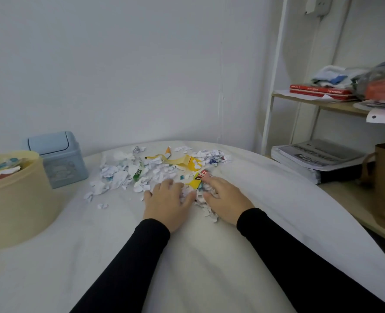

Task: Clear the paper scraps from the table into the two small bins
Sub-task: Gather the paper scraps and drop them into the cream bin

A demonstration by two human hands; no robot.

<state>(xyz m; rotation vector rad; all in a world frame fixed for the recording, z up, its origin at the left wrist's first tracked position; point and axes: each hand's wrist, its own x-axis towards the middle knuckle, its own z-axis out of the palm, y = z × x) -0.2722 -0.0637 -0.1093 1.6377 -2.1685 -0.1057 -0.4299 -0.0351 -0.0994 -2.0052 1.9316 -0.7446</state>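
A cream bin (17, 199) and a blue lidded bin (58, 159) stand at the table's (209, 267) left. Left hand (166, 199) and right hand (225, 199) lie flat, fingers relaxed, cupping torn paper scraps (160, 168) between them.

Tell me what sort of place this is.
Probably a home room or small study: a cloth-covered table against a plain wall, an open shelf holding folded clothes and red books, and stacked papers below.

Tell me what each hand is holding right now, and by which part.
Nothing is lifted. The left hand and right hand lie on the paper scraps, cupping a small heap between them on the table.
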